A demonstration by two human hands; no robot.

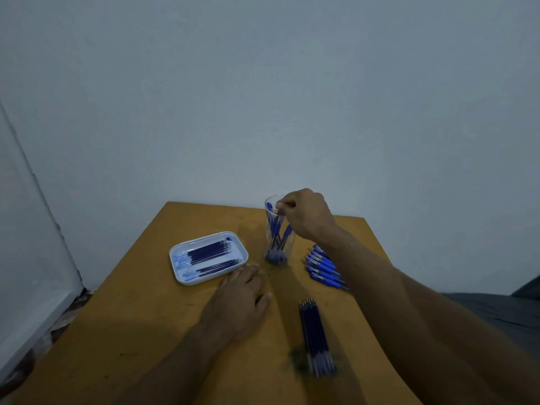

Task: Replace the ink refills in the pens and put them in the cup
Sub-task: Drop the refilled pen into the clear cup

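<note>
Pens (276, 229) already stand in the clear cup (277, 252) at frame centre, where the right hand (306, 213) pinches one at the rim. The left hand (242, 290) lies released on the bench (146, 317). More pens (323, 268) and refills (315, 337) remain, so roughly midway.

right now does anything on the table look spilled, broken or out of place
One thing: a dark smudge stains the table beside the near end of the loose refills, possibly ink. Otherwise the tray, cup and row of pens look orderly.
</note>
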